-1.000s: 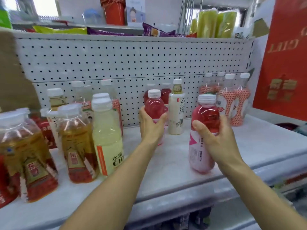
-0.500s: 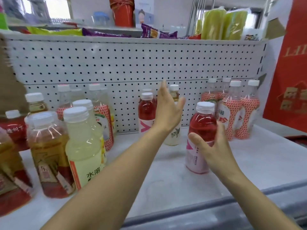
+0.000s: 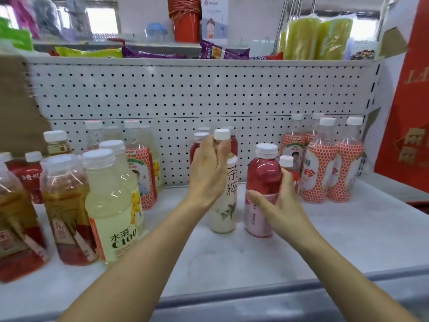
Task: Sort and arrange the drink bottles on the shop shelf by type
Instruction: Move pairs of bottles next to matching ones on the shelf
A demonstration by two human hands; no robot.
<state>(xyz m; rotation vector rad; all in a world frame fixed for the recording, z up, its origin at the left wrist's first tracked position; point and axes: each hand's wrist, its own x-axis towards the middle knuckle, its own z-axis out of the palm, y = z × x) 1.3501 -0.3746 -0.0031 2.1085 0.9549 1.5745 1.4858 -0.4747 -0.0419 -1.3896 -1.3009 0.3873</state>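
Left hand (image 3: pixel 206 175) curled round neck of white tea bottle (image 3: pixel 226 210), upright on shelf (image 3: pixel 348 231); right hand (image 3: pixel 282 205) wraps pink-labelled bottle (image 3: pixel 262 175) just beside, full of red drink

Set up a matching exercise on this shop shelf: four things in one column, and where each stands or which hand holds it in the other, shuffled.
Column A
1. white tea bottle
2. pink drink bottle
3. pale yellow C100 bottle
4. stack of red pots

Column B
a. up top, above the pegboard
b. left hand grips its neck
c. stands free on the left of the shelf
d. right hand holds its body

Pairs: 1-b, 2-d, 3-c, 4-a
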